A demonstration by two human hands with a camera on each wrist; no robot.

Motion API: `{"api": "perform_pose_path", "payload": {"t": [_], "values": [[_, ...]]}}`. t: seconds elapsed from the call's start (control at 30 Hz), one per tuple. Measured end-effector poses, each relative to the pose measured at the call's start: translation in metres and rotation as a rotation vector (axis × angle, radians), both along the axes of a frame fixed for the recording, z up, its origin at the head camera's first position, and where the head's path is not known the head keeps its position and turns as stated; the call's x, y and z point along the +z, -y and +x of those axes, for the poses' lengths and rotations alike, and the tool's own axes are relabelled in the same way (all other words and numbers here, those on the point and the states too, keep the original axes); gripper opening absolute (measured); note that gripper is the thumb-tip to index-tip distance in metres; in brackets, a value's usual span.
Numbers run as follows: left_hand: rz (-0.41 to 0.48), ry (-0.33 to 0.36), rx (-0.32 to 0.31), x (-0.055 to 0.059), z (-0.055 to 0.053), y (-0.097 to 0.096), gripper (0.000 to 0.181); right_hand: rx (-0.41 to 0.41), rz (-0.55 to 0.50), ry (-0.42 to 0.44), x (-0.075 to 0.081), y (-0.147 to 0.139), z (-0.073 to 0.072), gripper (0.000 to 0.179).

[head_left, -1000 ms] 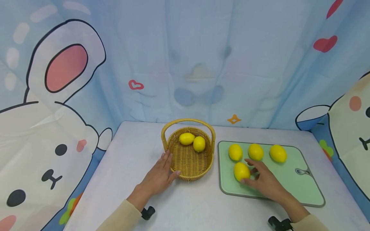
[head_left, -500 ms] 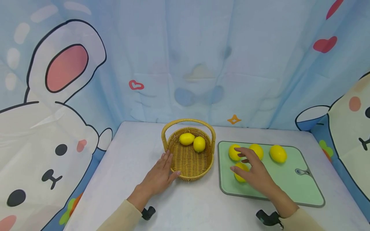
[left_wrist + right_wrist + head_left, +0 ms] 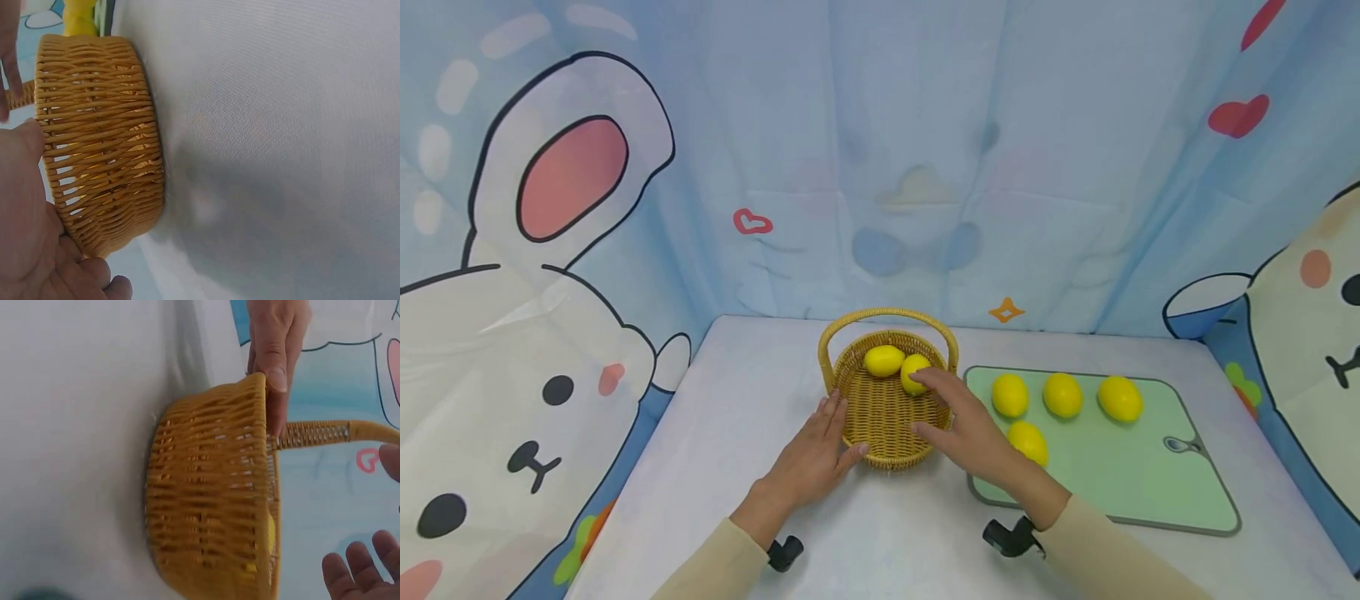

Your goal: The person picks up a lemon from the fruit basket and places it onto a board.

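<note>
A round wicker basket [image 3: 883,425] with an arched handle stands mid-table. Inside it, towards the back, lie two yellow lemons [image 3: 883,361]. My left hand [image 3: 812,457] rests against the basket's near left side, fingers extended and thumb at the rim; the left wrist view shows this hand [image 3: 31,219] touching the woven wall. Over the basket's right edge hovers my right hand [image 3: 977,433], thumb and fingers spread apart, holding nothing. Its fingertips overlap the right lemon [image 3: 912,375] in the head view; the right wrist view shows the fingers [image 3: 359,565] above the rim.
Right of the basket lies a green cutting board [image 3: 1135,483] bearing several lemons: three in a back row, such as the middle lemon [image 3: 1063,395], and a nearer lemon [image 3: 1028,442] partly behind my right forearm. A cartoon-printed curtain [image 3: 917,167] hangs behind the table.
My right hand has left the near lemon on the board, risen, and moved left to the basket without carrying anything. My left hand has stayed at the basket; the lemons have not moved.
</note>
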State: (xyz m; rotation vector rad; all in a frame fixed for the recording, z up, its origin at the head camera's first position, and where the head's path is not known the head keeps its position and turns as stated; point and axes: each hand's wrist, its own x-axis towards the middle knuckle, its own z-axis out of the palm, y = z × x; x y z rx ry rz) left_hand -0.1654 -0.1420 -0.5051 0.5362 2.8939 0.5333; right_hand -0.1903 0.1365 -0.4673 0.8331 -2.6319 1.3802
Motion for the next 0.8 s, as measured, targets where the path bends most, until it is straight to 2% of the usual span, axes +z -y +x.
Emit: {"api": "perform_pose_path", "payload": {"t": [0.17,0.4,0.57,0.8], "values": [[0.002,0.008,-0.001,0.0,0.0,-0.001,0.088,-0.034,-0.016,0.02,-0.008,0.023,-0.023,0.07],[-0.001,0.011,0.005,-0.001,0.0,0.0,0.09,-0.113,0.042,0.05,-0.019,0.045,-0.05,0.075],[0.002,-0.005,-0.001,-0.003,-0.001,0.001,0.09,-0.178,0.105,0.067,-0.024,0.052,-0.065,0.075],[0.005,-0.009,-0.003,-0.003,-0.001,0.001,0.089,-0.227,0.144,0.156,-0.032,0.055,-0.078,0.076]]}}
